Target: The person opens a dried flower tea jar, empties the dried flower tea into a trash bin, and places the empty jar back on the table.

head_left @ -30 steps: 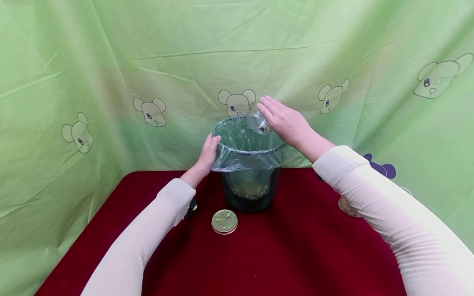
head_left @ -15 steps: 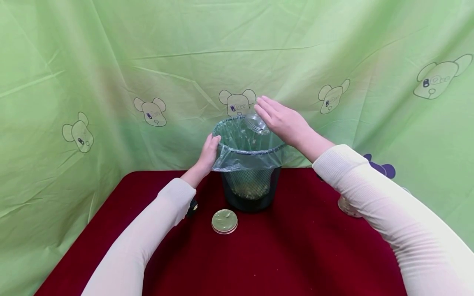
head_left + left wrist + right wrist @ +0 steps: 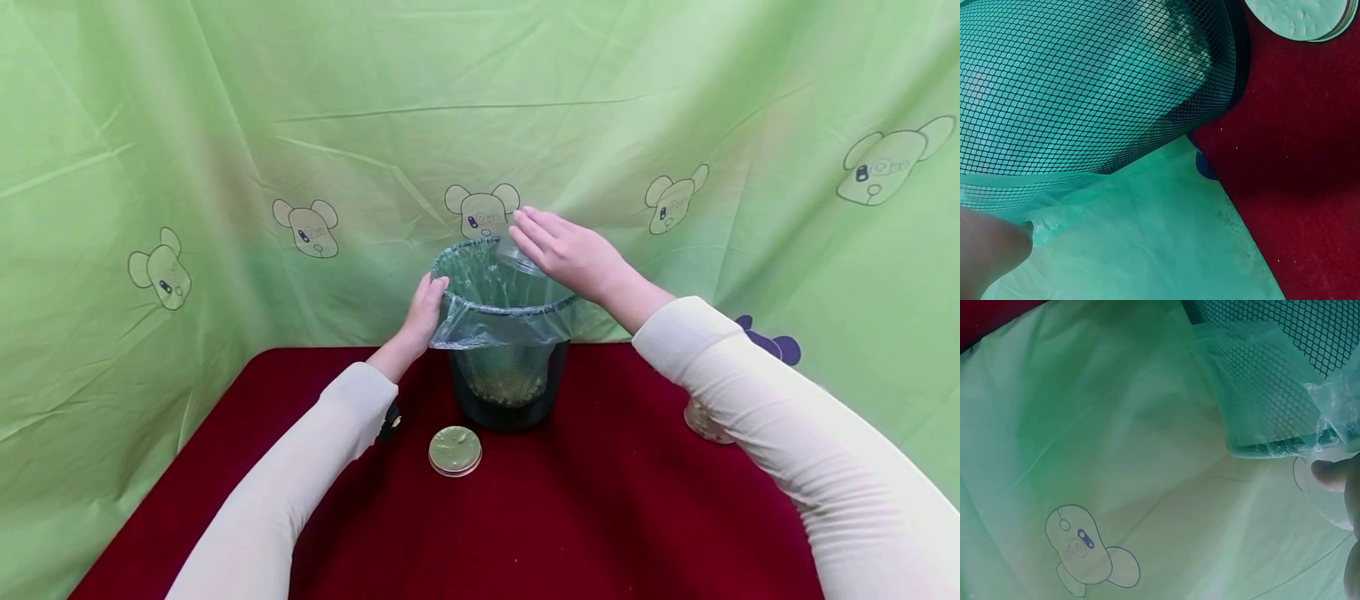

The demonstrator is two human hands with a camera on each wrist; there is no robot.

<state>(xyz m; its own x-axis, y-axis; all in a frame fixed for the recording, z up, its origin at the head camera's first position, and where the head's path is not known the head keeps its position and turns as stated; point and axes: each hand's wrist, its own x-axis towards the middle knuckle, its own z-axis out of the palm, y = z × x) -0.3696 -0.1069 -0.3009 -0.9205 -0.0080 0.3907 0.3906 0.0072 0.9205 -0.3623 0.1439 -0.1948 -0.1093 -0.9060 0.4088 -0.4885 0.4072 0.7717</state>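
A black mesh wastebasket (image 3: 502,375) stands upright with a clear greenish bin liner (image 3: 495,329) folded over its rim. My left hand (image 3: 420,321) grips the rim and liner on the left side; only part of this hand (image 3: 994,250) shows in the left wrist view. My right hand (image 3: 573,254) holds a clear plastic jar (image 3: 516,260) tipped mouth-down over the basket's opening. In the right wrist view, fingers (image 3: 1335,476) press on the jar's clear wall (image 3: 1325,503) beside the liner. The back of the right hand hides most of the jar.
A round gold lid (image 3: 454,450) lies on the red tablecloth (image 3: 570,508) before the basket. My right sleeve partly hides another container (image 3: 705,421). A small dark object (image 3: 390,421) sits by the left sleeve. Green curtain (image 3: 360,125) encloses the table's back and sides.
The jar has tipped further over the basket and sits slightly lower left. Small dark and yellowish bits seen inside it a second ago no longer show. My left hand keeps its place.
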